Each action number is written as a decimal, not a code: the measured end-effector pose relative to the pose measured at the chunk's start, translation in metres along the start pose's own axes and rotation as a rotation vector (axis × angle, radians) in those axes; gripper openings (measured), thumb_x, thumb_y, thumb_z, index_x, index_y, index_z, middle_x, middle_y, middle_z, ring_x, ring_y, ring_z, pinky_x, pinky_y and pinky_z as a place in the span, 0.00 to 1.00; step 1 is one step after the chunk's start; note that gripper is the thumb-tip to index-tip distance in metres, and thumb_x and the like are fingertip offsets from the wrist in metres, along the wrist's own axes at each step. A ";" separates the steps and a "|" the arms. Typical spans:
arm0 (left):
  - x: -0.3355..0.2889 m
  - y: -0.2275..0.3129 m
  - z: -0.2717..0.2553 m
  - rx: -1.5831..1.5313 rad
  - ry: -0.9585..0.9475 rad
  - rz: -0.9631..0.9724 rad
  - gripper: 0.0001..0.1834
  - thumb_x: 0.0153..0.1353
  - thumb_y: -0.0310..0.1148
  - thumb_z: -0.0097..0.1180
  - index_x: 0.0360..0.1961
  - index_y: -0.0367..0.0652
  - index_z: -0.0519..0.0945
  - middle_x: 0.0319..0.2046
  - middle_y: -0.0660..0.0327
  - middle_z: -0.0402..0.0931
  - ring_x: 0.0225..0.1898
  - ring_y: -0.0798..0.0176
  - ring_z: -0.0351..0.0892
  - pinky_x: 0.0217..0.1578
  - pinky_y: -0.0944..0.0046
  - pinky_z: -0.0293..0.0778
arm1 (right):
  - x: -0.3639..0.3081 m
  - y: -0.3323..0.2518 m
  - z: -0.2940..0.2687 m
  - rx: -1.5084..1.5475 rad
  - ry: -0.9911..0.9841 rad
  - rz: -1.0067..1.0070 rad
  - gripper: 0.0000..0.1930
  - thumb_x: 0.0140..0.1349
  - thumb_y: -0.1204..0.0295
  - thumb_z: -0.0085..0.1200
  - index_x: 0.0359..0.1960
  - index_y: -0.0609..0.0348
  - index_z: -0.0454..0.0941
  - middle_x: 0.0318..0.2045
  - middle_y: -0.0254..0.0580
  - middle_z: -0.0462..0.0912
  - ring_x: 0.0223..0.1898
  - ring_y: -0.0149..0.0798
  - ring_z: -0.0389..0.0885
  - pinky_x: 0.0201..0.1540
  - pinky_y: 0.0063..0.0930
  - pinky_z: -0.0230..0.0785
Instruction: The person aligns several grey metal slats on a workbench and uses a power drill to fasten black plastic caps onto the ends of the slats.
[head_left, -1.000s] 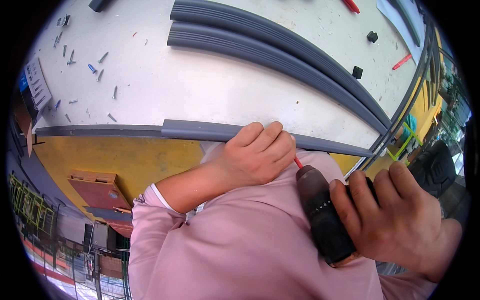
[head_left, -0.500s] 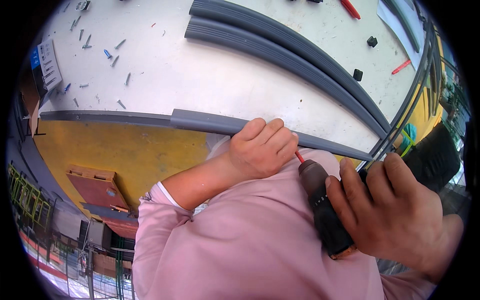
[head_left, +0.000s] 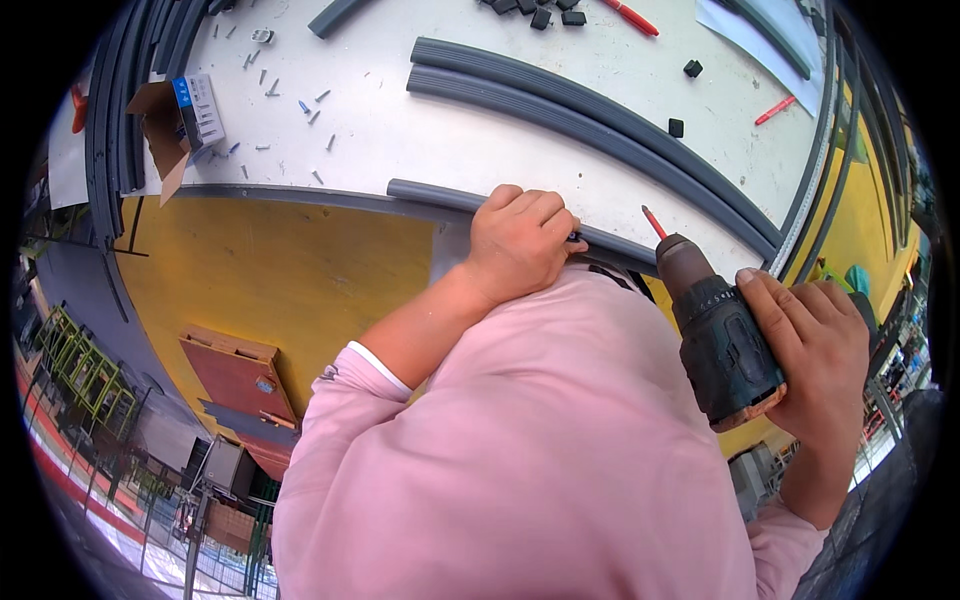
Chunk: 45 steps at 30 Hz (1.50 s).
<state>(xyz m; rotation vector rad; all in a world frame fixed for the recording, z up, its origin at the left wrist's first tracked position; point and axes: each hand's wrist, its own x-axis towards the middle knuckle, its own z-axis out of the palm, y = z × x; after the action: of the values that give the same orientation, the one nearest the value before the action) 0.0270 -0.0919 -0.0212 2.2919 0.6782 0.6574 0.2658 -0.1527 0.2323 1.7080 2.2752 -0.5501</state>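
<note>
My left hand (head_left: pixel 525 240) is closed around a grey ribbed profile (head_left: pixel 432 194) that lies along the table's near edge. A small dark piece shows by its fingertips; what it is I cannot make out. To the right, my right hand (head_left: pixel 815 340) grips a black cordless drill (head_left: pixel 735 350), its handle mostly hidden by the hand and the drill's body. The drill's red-shanked driver bit (head_left: pixel 654 222) points up and left over the table, apart from the held profile. Two more grey profiles (head_left: pixel 580 120) lie side by side beyond my hands.
Loose screws (head_left: pixel 272 88) lie scattered at the left beside an open cardboard box (head_left: pixel 160 125). Black square caps (head_left: pixel 541 18), a red pen (head_left: pixel 632 16) and another red pen (head_left: pixel 775 110) lie on the far side. More long profiles (head_left: pixel 105 120) are stacked at far left.
My right hand has drawn the drill away from my left hand, so its bit now stands free over the table. My left hand keeps its hold; the view has shifted.
</note>
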 end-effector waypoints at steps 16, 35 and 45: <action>0.016 0.005 -0.013 -0.052 -0.214 -0.022 0.07 0.57 0.32 0.68 0.36 0.48 0.84 0.36 0.64 0.82 0.37 0.56 0.80 0.42 0.57 0.70 | -0.106 -0.062 0.136 0.507 0.415 0.505 0.31 0.44 0.77 0.58 0.57 0.61 0.81 0.33 0.49 0.84 0.33 0.55 0.81 0.38 0.41 0.71; 0.286 -0.199 -0.206 -0.128 0.189 -0.580 0.18 0.63 0.40 0.67 0.49 0.41 0.88 0.39 0.55 0.87 0.42 0.61 0.83 0.46 0.61 0.75 | -0.073 -0.136 0.149 0.798 0.698 0.787 0.28 0.51 0.76 0.64 0.58 0.64 0.80 0.40 0.55 0.87 0.40 0.55 0.86 0.46 0.40 0.75; 0.332 -0.251 -0.220 0.620 -0.080 -0.396 0.21 0.66 0.48 0.58 0.56 0.53 0.85 0.56 0.49 0.79 0.59 0.45 0.78 0.59 0.49 0.73 | -0.064 -0.144 0.151 0.796 0.705 0.881 0.30 0.45 0.74 0.64 0.56 0.62 0.82 0.40 0.52 0.87 0.38 0.56 0.85 0.44 0.40 0.75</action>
<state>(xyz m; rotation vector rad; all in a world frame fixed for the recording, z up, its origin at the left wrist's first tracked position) 0.0666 0.3735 0.0394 2.5868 1.4028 0.1730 0.1412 -0.3094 0.1452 3.4284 1.3093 -0.7532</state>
